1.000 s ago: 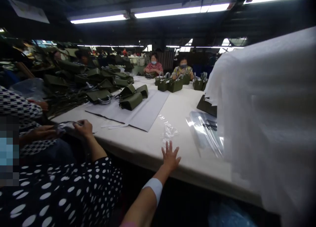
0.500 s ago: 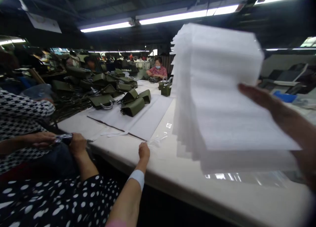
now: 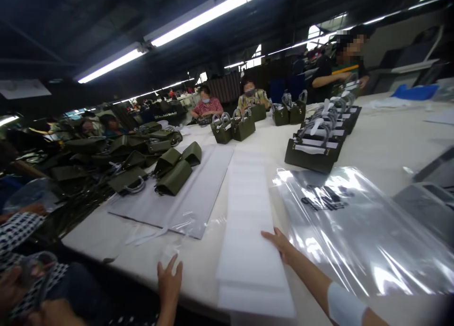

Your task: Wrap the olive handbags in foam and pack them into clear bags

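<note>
A long stack of thin white sheets (image 3: 250,198) lies on the pale tabletop in front of me, its lower layers slightly staggered. My right hand (image 3: 280,244) grips the stack's right edge, thumb across the top; its other fingers are partly hidden. Fingers spread, my left hand (image 3: 170,281) is over the table's front edge and holds nothing. A loose bit of clear plastic (image 3: 173,245) lies just beyond it. To the right of the stack is a large clear plastic bag (image 3: 329,226) with dark print.
Green handbags (image 3: 173,177) rest on a grey-white board (image 3: 209,193), beside a larger heap (image 3: 117,151). Upright handbags (image 3: 232,127) stand farther back, and a row (image 3: 315,146) stands at right. Co-workers sit across the table; another's hands (image 3: 53,312) are at lower left.
My right hand has lowered the stack of white sheets from in front of my face onto the table. My left hand has opened. The view has turned right, showing more handbags and the plastic bag.
</note>
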Available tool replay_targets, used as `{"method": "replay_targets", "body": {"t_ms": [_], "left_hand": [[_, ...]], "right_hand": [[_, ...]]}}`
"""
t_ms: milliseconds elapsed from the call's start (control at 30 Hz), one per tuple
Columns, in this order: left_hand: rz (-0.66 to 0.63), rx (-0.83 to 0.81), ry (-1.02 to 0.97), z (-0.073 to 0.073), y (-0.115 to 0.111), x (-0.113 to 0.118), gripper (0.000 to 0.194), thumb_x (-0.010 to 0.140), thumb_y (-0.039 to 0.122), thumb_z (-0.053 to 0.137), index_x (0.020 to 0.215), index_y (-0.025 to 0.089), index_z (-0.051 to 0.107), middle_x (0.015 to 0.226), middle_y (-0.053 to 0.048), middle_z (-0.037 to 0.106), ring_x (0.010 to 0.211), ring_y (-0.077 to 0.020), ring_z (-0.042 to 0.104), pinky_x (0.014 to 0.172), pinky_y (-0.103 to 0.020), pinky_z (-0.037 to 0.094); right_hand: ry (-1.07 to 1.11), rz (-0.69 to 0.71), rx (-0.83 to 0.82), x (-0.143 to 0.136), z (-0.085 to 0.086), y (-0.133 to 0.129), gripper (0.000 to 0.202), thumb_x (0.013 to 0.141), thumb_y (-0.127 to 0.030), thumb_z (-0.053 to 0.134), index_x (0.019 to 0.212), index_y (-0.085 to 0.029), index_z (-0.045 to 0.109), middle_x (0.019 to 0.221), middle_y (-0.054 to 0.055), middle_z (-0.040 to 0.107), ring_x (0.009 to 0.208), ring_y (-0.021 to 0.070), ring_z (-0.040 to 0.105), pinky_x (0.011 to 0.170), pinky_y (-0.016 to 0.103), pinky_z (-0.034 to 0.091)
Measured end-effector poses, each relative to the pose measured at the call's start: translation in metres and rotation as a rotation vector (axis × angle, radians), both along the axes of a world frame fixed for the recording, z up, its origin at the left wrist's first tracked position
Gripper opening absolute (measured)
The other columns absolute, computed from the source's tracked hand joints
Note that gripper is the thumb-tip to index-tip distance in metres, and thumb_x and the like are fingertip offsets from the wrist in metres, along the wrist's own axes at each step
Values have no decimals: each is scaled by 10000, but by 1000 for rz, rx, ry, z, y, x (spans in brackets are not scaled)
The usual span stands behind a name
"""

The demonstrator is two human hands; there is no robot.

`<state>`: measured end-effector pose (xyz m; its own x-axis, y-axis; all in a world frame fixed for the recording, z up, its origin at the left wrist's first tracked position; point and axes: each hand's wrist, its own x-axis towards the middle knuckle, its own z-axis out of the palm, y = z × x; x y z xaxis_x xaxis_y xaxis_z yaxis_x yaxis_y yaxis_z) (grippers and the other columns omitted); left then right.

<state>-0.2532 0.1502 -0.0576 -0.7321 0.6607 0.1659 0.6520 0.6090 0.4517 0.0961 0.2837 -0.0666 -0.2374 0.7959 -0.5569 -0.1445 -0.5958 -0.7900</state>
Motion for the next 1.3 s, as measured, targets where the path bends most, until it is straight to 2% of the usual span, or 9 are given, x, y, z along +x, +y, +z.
{"method": "replay_targets", "body": {"t_ms": [167,333,467,667,767,833,967,1133,1300], "left_hand": [[-36,183,-70,-10,-9,27,447,805,386,437,1113,78,540,1384,-182,278,1317,-308,204,1095,-393,193],[-130,287,-271,-36,0,73,569,854,500,286,1243,99,398,1351,-185,350,1260,-278,344,971,-370,400],[-218,316,-323,-30,18,87,520,876,464,288,1286,149,342,1374,-155,330,1263,-254,343,968,-363,397],[-546,282,-104,-3,29,108,692,730,547,538,1301,205,347,1454,-122,176,1334,-304,147,1079,-497,127],[-946,103,224,-11,20,132,727,662,528,632,1284,231,399,1432,-149,236,1324,-357,146,1045,-588,32],[-1086,43,367,-25,20,146,696,681,501,629,1289,248,403,1397,-151,315,1319,-347,179,1035,-597,10],[-1022,33,440,-51,42,159,576,718,478,599,1235,256,473,1329,-129,430,1303,-308,249,1046,-569,11],[-914,-111,404,-51,69,174,417,744,294,576,1151,216,523,1334,-133,422,1310,-306,235,1037,-597,26],[-631,-130,260,-47,19,179,524,681,391,625,1164,249,480,1391,-133,328,1300,-359,227,991,-636,196]], "right_hand": [[-33,-73,44,-11,-12,13,531,790,-268,614,1245,-123,382,1081,110,569,823,161,613,730,324,525],[-192,-172,182,-29,-17,36,413,847,-322,536,1206,-138,449,1087,92,560,897,169,586,782,369,506],[-434,-274,289,-32,-14,35,578,808,-443,543,1268,-123,398,1229,158,466,1105,254,479,955,473,373],[-584,-201,568,7,-1,-50,488,772,-415,556,1213,-212,502,1276,47,465,1181,212,423,1039,365,323],[-711,34,752,48,-15,-112,416,784,-330,559,1195,-274,539,1274,17,477,1191,206,427,1033,343,346],[-908,238,923,89,-36,-142,477,794,-297,548,1264,-314,470,1336,7,409,1200,208,423,989,310,405],[-1146,489,1124,182,-75,-158,574,736,-359,610,1283,-346,438,1351,9,380,1198,245,418,952,308,446],[-1127,720,1224,253,-87,-136,636,742,-379,596,1330,-337,357,1339,13,391,1220,205,386,1018,285,368],[-1048,866,1227,260,-82,-123,653,774,-335,560,1368,-285,290,1349,29,367,1232,192,368,1034,282,348]]}}
